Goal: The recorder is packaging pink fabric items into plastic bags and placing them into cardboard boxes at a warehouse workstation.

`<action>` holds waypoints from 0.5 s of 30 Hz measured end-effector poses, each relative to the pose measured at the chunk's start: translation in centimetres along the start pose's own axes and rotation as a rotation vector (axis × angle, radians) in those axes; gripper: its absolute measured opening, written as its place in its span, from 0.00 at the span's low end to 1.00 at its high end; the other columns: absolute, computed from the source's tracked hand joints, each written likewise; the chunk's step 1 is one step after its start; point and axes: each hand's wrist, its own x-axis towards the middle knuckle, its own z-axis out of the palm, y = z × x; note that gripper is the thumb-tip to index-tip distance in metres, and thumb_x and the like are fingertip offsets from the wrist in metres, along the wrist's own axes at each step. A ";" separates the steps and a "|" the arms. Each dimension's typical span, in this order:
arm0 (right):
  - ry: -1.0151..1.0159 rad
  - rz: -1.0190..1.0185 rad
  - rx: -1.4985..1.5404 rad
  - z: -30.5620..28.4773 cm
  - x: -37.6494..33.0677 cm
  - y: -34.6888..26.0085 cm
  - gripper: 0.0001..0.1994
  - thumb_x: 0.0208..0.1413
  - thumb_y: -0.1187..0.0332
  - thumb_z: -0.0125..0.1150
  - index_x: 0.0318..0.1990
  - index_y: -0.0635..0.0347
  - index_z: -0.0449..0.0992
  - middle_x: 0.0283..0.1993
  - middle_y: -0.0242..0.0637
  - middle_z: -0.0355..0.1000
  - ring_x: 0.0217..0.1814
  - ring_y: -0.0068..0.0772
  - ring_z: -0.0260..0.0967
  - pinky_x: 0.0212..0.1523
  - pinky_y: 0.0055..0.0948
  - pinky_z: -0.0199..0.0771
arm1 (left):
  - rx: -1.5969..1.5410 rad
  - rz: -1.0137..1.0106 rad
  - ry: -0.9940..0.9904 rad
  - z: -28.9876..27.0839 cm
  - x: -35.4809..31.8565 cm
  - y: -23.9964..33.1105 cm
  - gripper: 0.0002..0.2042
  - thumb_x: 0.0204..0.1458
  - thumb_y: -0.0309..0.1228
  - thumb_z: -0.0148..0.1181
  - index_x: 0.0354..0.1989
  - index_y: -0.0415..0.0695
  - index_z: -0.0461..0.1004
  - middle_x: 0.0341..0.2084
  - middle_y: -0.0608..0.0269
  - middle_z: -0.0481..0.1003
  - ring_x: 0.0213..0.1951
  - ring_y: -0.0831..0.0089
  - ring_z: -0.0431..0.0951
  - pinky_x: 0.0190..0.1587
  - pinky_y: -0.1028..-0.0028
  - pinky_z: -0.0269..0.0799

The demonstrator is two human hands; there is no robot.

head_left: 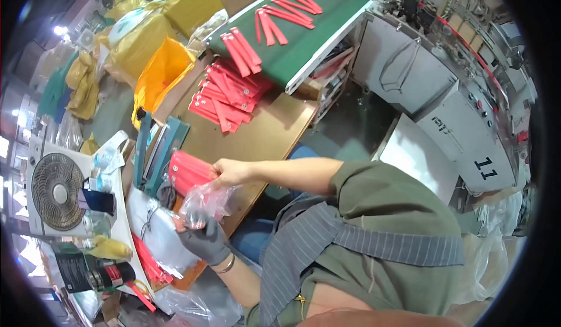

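Gloved and grey, the left hand (204,240) is closed around the lower edge of a clear plastic bag (205,203), pinching it tight. Bare, the right hand (227,172) curls its fingers over the bag's mouth, next to a red stack (187,173) lying on the brown table (263,134). The bag looks crumpled and thin, pinkish where red shows through, held just above the table edge. Further off, red strips (225,96) lie heaped below a green belt (304,35) carrying more. A fan (56,194) stands at the left.

Red packets (187,174), green belt (304,32), yellow bags (158,73), grey-gloved left hand (204,239).
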 end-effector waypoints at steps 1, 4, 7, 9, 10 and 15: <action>-0.031 -0.001 -0.005 -0.4 -0.1 -0.4 0.09 0.44 0.66 0.66 0.29 0.59 0.73 0.27 0.28 0.71 0.29 0.26 0.64 0.33 0.28 0.66 | -0.064 -0.076 -0.384 -0.4 -0.1 0.5 0.18 0.61 0.36 0.42 0.54 0.39 0.65 0.15 0.71 0.63 0.12 0.80 0.55 0.14 0.77 0.54; -0.125 0.189 0.215 -2.4 -3.2 -3.8 0.31 0.47 0.58 0.67 0.57 0.65 0.67 0.55 0.43 0.68 0.57 0.29 0.61 0.57 0.27 0.59 | 0.330 0.156 -0.168 3.5 -0.2 2.3 0.19 0.63 0.34 0.39 0.60 0.40 0.60 0.14 0.77 0.56 0.14 0.88 0.51 0.13 0.85 0.45; -0.266 0.168 0.149 -3.0 -2.3 -1.9 0.17 0.49 0.65 0.65 0.44 0.68 0.77 0.41 0.36 0.75 0.43 0.24 0.70 0.45 0.22 0.68 | 0.025 0.326 -0.048 2.0 1.0 6.9 0.31 0.51 0.22 0.48 0.66 0.42 0.49 0.18 0.73 0.62 0.20 0.84 0.61 0.26 0.83 0.63; -0.105 0.037 0.001 -2.2 0.0 0.1 0.07 0.49 0.72 0.61 0.35 0.66 0.78 0.34 0.31 0.74 0.34 0.18 0.68 0.34 0.19 0.67 | 0.321 0.724 0.128 0.7 -0.7 8.7 0.20 0.58 0.27 0.44 0.59 0.39 0.58 0.23 0.71 0.67 0.28 0.79 0.69 0.39 0.73 0.70; 0.068 0.019 0.074 -1.3 1.0 -0.1 0.07 0.51 0.72 0.60 0.36 0.65 0.77 0.33 0.31 0.74 0.31 0.18 0.68 0.32 0.19 0.67 | 0.515 0.946 0.231 0.4 -2.2 9.4 0.18 0.59 0.28 0.43 0.57 0.38 0.60 0.27 0.67 0.69 0.33 0.76 0.70 0.44 0.70 0.70; 0.541 -0.264 0.759 0.2 7.6 -6.1 0.05 0.56 0.65 0.56 0.32 0.54 0.70 0.24 0.23 0.63 0.20 0.13 0.54 0.19 0.17 0.54 | 1.024 1.277 0.643 -5.2 -10.1 11.1 0.19 0.61 0.31 0.44 0.56 0.32 0.60 0.40 0.55 0.68 0.43 0.71 0.68 0.51 0.70 0.67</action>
